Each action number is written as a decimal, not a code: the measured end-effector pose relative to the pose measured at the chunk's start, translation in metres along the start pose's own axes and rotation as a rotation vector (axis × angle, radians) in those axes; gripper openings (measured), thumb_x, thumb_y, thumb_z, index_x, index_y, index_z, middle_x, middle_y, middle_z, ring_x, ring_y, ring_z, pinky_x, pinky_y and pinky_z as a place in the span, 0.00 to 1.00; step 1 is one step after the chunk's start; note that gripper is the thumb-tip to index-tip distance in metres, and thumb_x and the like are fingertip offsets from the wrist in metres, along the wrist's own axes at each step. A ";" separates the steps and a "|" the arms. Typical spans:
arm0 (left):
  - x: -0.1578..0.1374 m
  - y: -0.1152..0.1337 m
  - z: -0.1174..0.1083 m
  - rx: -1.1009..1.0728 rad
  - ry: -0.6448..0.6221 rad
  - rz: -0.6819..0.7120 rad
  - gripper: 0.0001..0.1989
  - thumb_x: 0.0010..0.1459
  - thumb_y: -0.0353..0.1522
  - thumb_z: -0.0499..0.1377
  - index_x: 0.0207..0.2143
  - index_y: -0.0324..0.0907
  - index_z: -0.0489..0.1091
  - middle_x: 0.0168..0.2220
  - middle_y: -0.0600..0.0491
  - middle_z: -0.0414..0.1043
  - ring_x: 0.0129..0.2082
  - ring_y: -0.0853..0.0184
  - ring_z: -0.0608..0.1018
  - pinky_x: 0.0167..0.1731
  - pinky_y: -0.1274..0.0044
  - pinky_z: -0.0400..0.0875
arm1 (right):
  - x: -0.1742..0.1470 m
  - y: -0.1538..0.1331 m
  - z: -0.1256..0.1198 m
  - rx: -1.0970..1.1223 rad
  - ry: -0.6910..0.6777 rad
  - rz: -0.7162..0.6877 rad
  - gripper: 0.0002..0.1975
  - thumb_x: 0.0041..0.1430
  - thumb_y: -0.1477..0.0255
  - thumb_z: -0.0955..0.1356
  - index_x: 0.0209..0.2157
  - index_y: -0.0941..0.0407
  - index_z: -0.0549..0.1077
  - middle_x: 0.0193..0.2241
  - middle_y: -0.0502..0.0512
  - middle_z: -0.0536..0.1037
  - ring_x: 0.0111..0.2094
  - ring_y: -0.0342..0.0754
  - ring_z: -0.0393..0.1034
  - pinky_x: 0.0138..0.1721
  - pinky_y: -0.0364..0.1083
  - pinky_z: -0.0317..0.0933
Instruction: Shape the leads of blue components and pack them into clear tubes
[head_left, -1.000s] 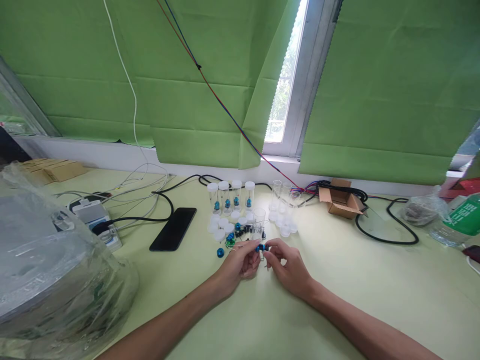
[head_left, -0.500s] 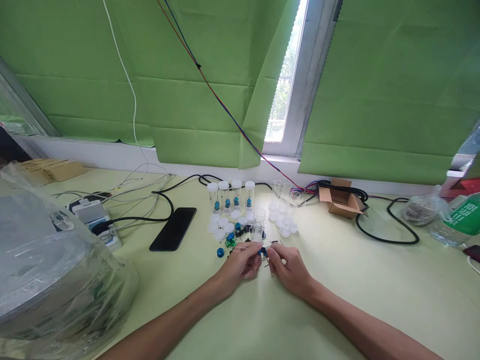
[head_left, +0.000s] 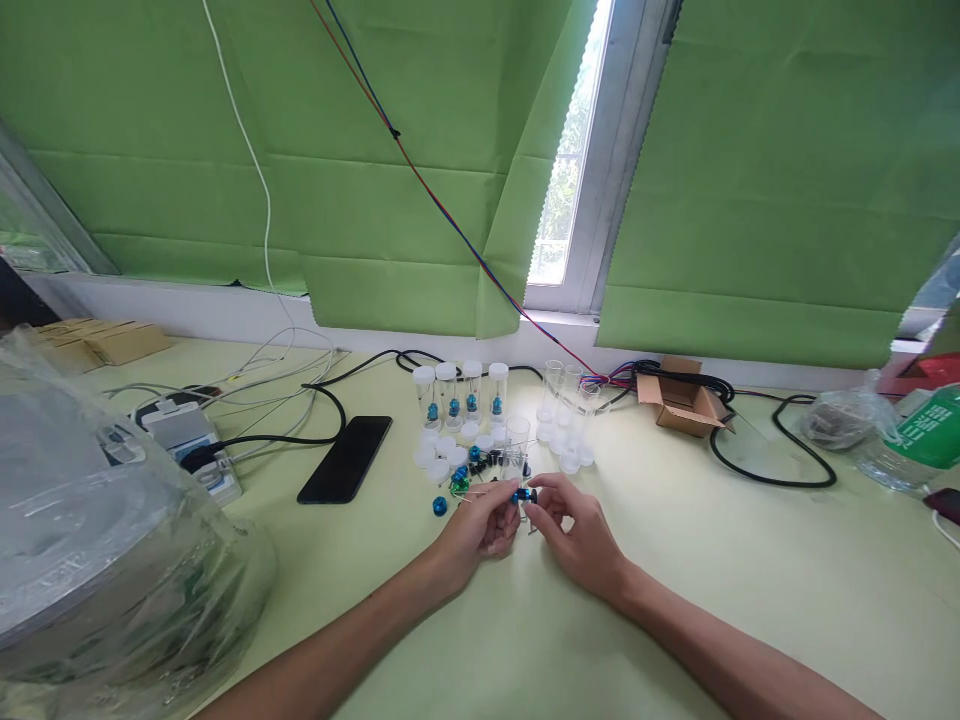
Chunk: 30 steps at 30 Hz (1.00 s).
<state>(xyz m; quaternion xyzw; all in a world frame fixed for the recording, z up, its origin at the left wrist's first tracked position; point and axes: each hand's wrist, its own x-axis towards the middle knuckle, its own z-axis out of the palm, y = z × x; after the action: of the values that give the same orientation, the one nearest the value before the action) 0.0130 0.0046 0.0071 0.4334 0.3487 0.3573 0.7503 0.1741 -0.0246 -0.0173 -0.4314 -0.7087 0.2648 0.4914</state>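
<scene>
A small blue and black cylindrical part [head_left: 525,496] with a thin metal rod is pinched between the thumb and fingers of my left hand [head_left: 486,520]. My right hand [head_left: 574,520] has its index finger above and thumb below the part's black end. Just beyond my hands stands an open clear tube [head_left: 516,445] with thin metal pieces in it. Loose blue pieces [head_left: 440,506], a green piece [head_left: 460,484] and small black pieces lie left of it. Scattered there too are white caps [head_left: 437,470]. Thin metal bits lie under my fingers, partly hidden.
Several capped tubes [head_left: 424,395] with blue parts inside stand behind the caps. Open tubes [head_left: 553,390] and more caps stand to the right. A phone [head_left: 345,460], a power strip [head_left: 199,450], a plastic-wrapped object [head_left: 112,560], a cardboard box [head_left: 682,400] and a bottle [head_left: 911,450] surround the work area.
My right index finger has lifted and stretched over the part, where the right fingers were bunched lower before. More of the blue and black part now shows. My left hand stays nearly in place.
</scene>
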 end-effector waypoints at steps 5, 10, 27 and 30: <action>0.000 0.000 0.000 -0.012 -0.019 -0.002 0.23 0.54 0.44 0.60 0.16 0.39 0.60 0.14 0.58 0.59 0.12 0.77 0.56 0.15 0.78 0.40 | 0.000 0.001 0.000 0.001 -0.004 -0.016 0.09 0.63 0.68 0.65 0.43 0.56 0.69 0.26 0.51 0.72 0.25 0.44 0.67 0.26 0.42 0.62; -0.001 0.000 0.000 0.004 -0.018 0.012 0.22 0.54 0.43 0.61 0.16 0.39 0.59 0.14 0.58 0.59 0.12 0.77 0.56 0.16 0.79 0.41 | 0.000 0.004 0.000 0.018 -0.033 -0.017 0.08 0.64 0.69 0.63 0.42 0.56 0.69 0.26 0.52 0.75 0.26 0.46 0.70 0.29 0.44 0.65; -0.002 -0.001 0.001 0.063 -0.049 0.045 0.22 0.56 0.42 0.60 0.16 0.39 0.59 0.15 0.58 0.58 0.13 0.77 0.56 0.16 0.78 0.41 | 0.001 -0.001 -0.003 -0.081 -0.083 0.021 0.17 0.68 0.66 0.59 0.24 0.55 0.64 0.17 0.47 0.68 0.19 0.42 0.61 0.26 0.41 0.56; -0.003 -0.001 0.002 0.064 -0.051 0.043 0.22 0.56 0.42 0.60 0.16 0.39 0.59 0.15 0.58 0.58 0.13 0.77 0.56 0.16 0.78 0.41 | 0.001 0.001 -0.002 -0.080 -0.084 0.022 0.20 0.69 0.66 0.58 0.22 0.54 0.62 0.16 0.46 0.67 0.19 0.42 0.60 0.26 0.41 0.55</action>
<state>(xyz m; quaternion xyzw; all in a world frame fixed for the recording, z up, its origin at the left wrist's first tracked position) 0.0132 0.0014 0.0074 0.4736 0.3313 0.3505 0.7370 0.1759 -0.0231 -0.0164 -0.4470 -0.7339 0.2599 0.4406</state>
